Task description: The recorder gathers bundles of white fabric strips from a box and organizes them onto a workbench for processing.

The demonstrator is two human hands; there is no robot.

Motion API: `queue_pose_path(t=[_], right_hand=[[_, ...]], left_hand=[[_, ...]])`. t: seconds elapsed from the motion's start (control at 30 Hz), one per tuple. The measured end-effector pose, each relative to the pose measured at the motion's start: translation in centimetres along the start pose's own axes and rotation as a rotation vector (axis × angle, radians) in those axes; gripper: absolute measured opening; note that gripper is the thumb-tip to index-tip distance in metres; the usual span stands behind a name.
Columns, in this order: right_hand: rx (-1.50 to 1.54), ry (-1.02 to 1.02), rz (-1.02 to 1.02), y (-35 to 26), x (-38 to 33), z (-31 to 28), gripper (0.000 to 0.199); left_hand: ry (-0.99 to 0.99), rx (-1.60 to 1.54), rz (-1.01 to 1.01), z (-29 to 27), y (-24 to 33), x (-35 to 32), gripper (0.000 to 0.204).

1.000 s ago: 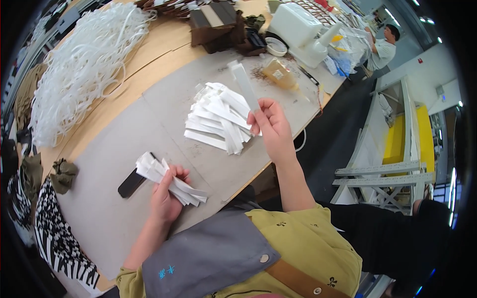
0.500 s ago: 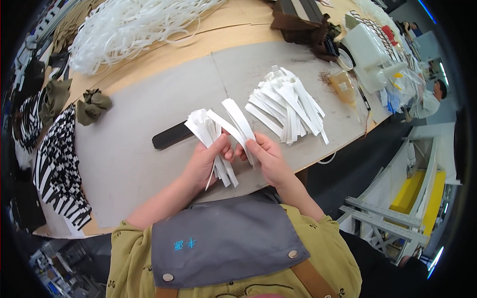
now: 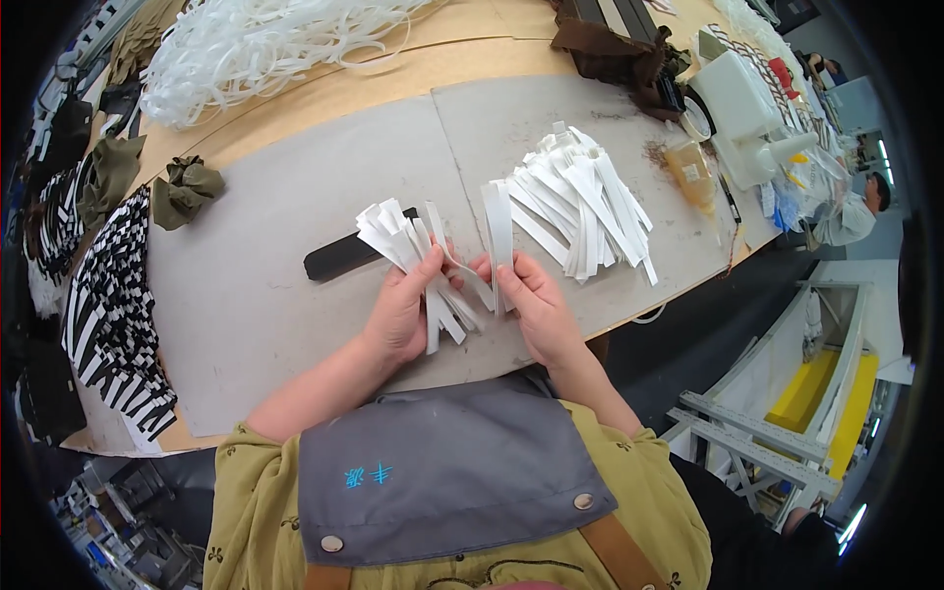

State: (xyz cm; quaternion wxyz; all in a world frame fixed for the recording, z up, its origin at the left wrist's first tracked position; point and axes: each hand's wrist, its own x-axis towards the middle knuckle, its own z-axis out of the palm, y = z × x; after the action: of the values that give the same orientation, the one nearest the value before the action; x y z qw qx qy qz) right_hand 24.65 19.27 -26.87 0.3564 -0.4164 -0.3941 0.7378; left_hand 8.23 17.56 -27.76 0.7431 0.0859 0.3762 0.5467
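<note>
My left hand (image 3: 405,300) is closed around a bundle of flat white strips (image 3: 389,231), whose ends fan out above and below the fist. Close beside it, my right hand (image 3: 531,300) pinches a smaller group of white strips (image 3: 499,221) that stand nearly upright. One curved loose strip (image 3: 454,258) runs between the two hands. To the right of my right hand lies a heaped pile of similar white strips (image 3: 582,202) on the grey table mat. Behind my left hand rests a black bar-shaped object (image 3: 344,258), partly covered by the bundle.
Black-and-white strips (image 3: 113,305) lie along the left table edge, by a bunched olive cloth (image 3: 187,192). A tangle of translucent white strapping (image 3: 265,54) covers the far left. A white plastic container (image 3: 737,98), a yellowish bag (image 3: 691,177) and a pen (image 3: 730,200) sit at right.
My hands have drawn slightly apart. The strips in my right hand have swung from leaning left to nearly upright, and one curved strip now spans toward my left hand.
</note>
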Motion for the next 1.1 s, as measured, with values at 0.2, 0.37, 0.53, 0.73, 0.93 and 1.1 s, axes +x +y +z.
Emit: queue_pose_path(t=[0.2,0.37,0.53,0.73,0.93,1.1], right_hand=[[0.02,-0.013,0.021,0.0,-0.1,-0.6,0.025],[0.138,-0.024,0.075,-0.1,-0.3,0.0,0.021],[0.186,-0.068,0.191,0.3,-0.6,-0.1,0.031],[0.013,-0.098,0.182,-0.1,-0.6,0.6,0.037],[-0.041,-0.134,0.142,0.3,-0.4,0.7,0.037],[-0.053,-0.124,0.123,0.6,-0.3,0.7,0.035]], left_hand=[[-0.097,-0.095,0.055,-0.7,-0.3,0.8,0.016],[-0.211,-0.055,0.036,-1.1,-0.3,0.5,0.02],[-0.15,0.065,-0.011,-0.3,0.3,0.1,0.029],[-0.145,0.142,-0.03,-0.3,0.3,0.1,0.031],[-0.143,0.166,0.015,-0.1,0.2,0.1,0.018],[-0.131,0.164,0.028,-0.1,0.0,0.2,0.014]])
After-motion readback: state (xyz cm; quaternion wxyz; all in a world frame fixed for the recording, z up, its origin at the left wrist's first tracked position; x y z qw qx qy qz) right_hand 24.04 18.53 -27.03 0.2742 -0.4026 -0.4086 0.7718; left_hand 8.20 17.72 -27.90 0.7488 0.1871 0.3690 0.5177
